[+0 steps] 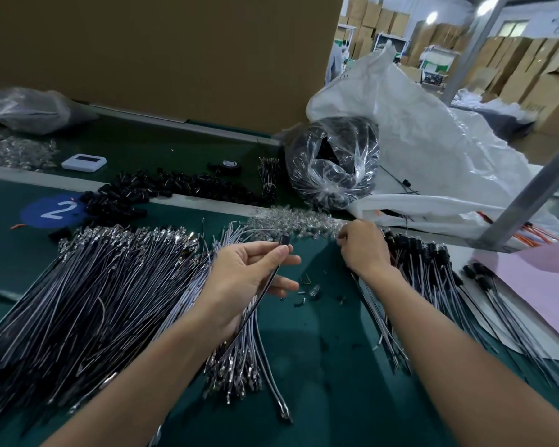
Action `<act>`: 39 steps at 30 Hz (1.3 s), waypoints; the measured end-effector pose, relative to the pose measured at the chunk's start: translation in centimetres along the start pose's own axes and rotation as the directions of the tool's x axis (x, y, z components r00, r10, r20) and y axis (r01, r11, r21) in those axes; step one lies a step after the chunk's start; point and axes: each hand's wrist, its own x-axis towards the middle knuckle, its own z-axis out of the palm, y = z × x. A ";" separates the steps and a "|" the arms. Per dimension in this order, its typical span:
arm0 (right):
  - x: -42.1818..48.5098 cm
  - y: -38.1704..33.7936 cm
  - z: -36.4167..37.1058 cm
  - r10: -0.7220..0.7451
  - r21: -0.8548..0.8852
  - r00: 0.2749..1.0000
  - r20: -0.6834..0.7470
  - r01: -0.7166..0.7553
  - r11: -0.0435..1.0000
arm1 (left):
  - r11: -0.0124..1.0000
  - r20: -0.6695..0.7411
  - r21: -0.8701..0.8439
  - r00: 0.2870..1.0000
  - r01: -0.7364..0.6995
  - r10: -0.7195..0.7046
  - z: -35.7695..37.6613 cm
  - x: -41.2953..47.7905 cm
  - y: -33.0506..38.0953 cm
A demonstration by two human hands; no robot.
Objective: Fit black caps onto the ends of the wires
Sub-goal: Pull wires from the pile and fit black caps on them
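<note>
Lower centre of the frame, on the green desk (pixel 320 366): a small bundle of bare-ended wires (pixel 239 356), with a far larger heap of uncapped wires (pixel 94 285) fanned across the lower left. Above it, at mid-frame, the left hand (pixel 249 272) pinches a single wire (pixel 259 303) between thumb and fingertips, a black cap (pixel 284 239) already seated on its upper end. To the right of it, the right hand (pixel 363 250) reaches with its back to the camera and fingers curled into a strip of clear pieces (pixel 294 221); whether it has anything in its grip cannot be told. Capped wires (pixel 433 269) lie stacked at mid-right, beside a pink sheet (pixel 546 285). Farther back, loose black caps (pixel 136 191) are strewn along the desk's dividing rail at upper left, near a blue disc marked 2 (pixel 54 211); a clear bag of dark parts (pixel 333 159) and a cardboard wall (pixel 158 53) close the scene.

This wire looks finished, so the work appears to sit between pieces. The next move would likely be setting it with the capped stack, drawing a fresh wire from the left, and lining a cap squarely over its metal terminal before pushing home.
</note>
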 end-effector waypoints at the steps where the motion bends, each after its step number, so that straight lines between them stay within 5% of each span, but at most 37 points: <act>1: 0.1 0.0 0.0 -0.004 -0.005 1.000 0.002 0.004 1.000 | 1.000 0.003 0.012 1.000 0.003 -0.003 0.0 0.0 0.0; 5: 0.3 -0.2 -0.2 -0.025 -0.058 0.998 0.055 0.028 0.998 | 0.999 0.014 0.046 1.000 -0.019 0.018 0.1 -0.1 0.0; 8: -0.6 -1.1 -1.2 -0.009 0.319 1.000 -0.019 0.015 0.948 | 0.997 0.017 0.062 0.998 -0.055 0.054 0.1 -0.1 -0.1; 11: -3.8 -2.7 -2.7 0.004 0.799 0.994 -0.105 0.082 0.596 | 0.990 0.019 0.097 0.995 -0.103 0.101 0.4 0.0 -0.4; 13: -6.3 -3.5 -3.3 -0.060 0.927 0.992 -0.108 0.122 0.355 | 0.979 0.038 0.141 0.989 -0.145 0.141 0.5 0.1 -0.6; 15: -8.0 -4.1 -3.6 -0.096 0.955 0.988 -0.123 0.144 0.260 | 0.971 0.063 0.166 0.984 -0.174 0.166 0.7 0.1 -0.9; 28: -9.1 -4.5 -3.3 -0.085 0.893 0.981 -0.172 0.192 0.407 | 0.911 0.139 0.283 0.953 -0.299 0.270 0.4 0.2 -1.3; 39: -9.3 -3.5 -3.6 -0.159 0.934 0.985 -0.071 0.121 0.335 | 0.871 0.142 0.335 0.933 -0.360 0.331 0.2 0.1 -1.4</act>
